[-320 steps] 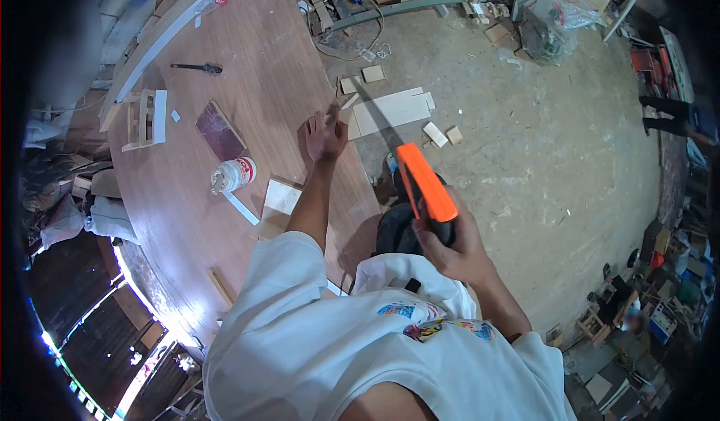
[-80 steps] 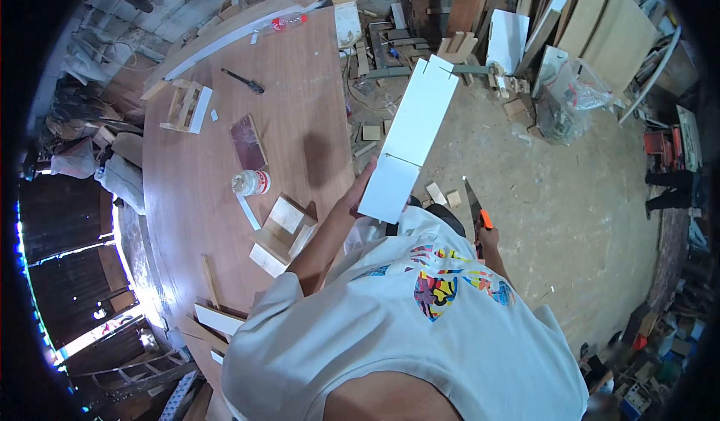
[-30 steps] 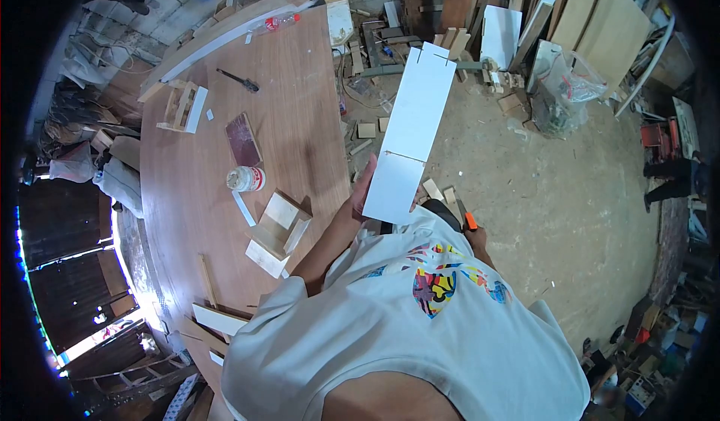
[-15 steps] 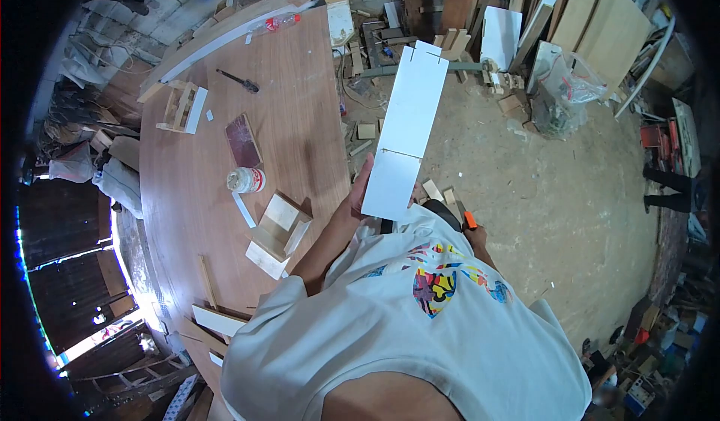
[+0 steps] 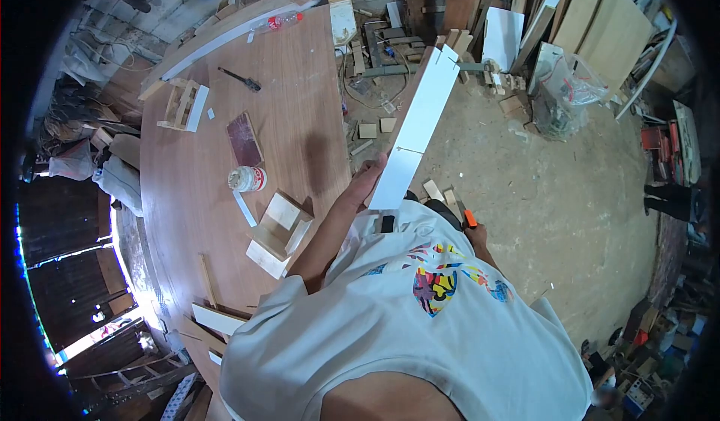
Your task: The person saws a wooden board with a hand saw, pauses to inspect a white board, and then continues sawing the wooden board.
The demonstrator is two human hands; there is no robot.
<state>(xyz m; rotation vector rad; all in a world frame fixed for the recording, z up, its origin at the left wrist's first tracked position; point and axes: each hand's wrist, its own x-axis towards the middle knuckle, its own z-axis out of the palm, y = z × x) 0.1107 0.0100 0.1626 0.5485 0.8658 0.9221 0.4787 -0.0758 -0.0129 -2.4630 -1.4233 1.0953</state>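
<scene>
My left hand (image 5: 367, 182) is closed on the lower left edge of a long white board (image 5: 420, 124). The board is tilted, so its white face and brown side edge both show. Cut notches mark its far end, and a dark line crosses it lower down. By my right hip, my right hand (image 5: 477, 235) is wrapped round a tool with an orange handle (image 5: 470, 218); the rest of the tool is mostly hidden. On the wooden table (image 5: 187, 218), left of my left arm, sits a small wooden box-like assembly (image 5: 283, 230).
A labelled jar (image 5: 247, 178), a dark red block (image 5: 244, 139), a dark slim tool (image 5: 240, 79) and a slatted wooden piece (image 5: 182, 106) lie on the table. Boards (image 5: 589, 16) lean at the back right beside a clear plastic bag (image 5: 566, 102). A person's legs (image 5: 667, 202) show far right.
My left hand has turned the white board onto a steeper tilt, showing its brown side edge, and its far end has swung slightly right. My right hand is nearly unmoved.
</scene>
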